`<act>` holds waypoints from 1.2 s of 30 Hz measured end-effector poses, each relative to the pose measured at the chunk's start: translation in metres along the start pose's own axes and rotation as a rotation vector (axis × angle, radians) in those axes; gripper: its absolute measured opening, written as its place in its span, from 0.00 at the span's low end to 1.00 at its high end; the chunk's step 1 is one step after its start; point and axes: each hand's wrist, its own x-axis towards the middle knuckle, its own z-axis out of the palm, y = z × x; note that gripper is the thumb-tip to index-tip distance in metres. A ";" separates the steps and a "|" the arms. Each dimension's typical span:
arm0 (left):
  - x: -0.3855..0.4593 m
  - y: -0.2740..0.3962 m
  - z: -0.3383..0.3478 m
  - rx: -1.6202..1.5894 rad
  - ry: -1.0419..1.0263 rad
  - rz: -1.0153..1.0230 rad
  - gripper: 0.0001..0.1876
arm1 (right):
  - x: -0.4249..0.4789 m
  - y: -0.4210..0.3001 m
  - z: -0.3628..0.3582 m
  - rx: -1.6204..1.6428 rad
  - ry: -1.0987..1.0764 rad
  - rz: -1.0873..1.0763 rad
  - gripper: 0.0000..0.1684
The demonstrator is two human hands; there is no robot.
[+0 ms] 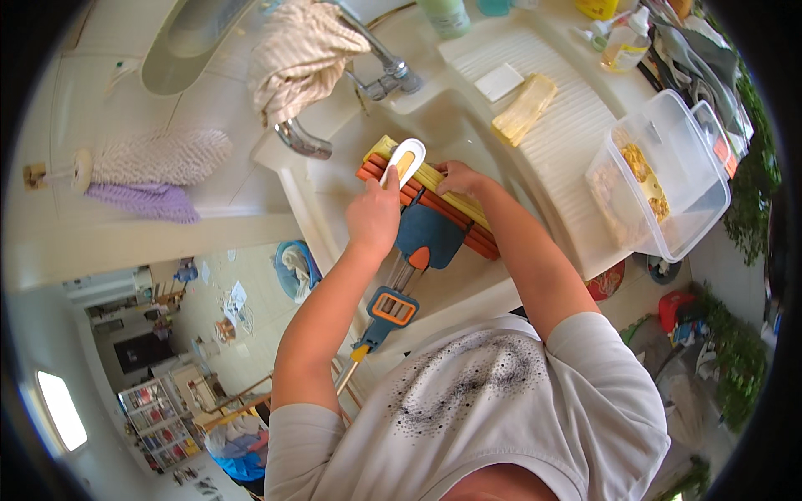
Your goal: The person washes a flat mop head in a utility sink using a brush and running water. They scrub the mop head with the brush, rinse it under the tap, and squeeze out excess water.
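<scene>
Over the sink basin [495, 134], a sponge mop [432, 235] with a yellow sponge, orange rollers and a blue plate lies at a slant. Its metal pole runs down past my left forearm. My left hand [374, 216] holds a small white brush [410, 149] with a yellow inset, one finger stretched along its back. The brush is over the upper left end of the mop head; its underside is hidden. My right hand [462, 180] grips the yellow sponge along its upper edge, with some fingertips hidden.
A chrome faucet [304, 139] draped with a striped cloth [307, 59] stands left of the basin. On the ribbed drainboard [567, 169] lie a yellow sponge block [525, 109] and a white block [499, 82]. A clear plastic bin [686, 181] and a pump bottle [626, 47] are at right.
</scene>
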 end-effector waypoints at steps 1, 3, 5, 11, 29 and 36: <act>0.000 0.000 0.003 -0.015 -0.008 0.024 0.27 | 0.000 0.001 -0.003 0.015 -0.047 0.010 0.41; -0.001 -0.003 0.007 -0.045 -0.023 0.064 0.26 | 0.001 0.005 -0.006 0.023 -0.062 0.002 0.40; -0.002 -0.001 0.020 -0.053 -0.006 0.160 0.25 | 0.003 0.019 -0.007 0.008 0.001 -0.031 0.39; 0.006 -0.018 0.036 -0.124 0.017 0.350 0.23 | -0.017 0.025 -0.001 -0.073 0.022 -0.083 0.43; 0.059 -0.028 0.036 -0.114 -0.271 0.673 0.30 | -0.009 0.055 0.006 0.018 0.102 -0.126 0.41; 0.119 -0.143 -0.031 0.078 -0.278 0.472 0.30 | -0.019 0.039 0.010 0.168 0.013 -0.063 0.41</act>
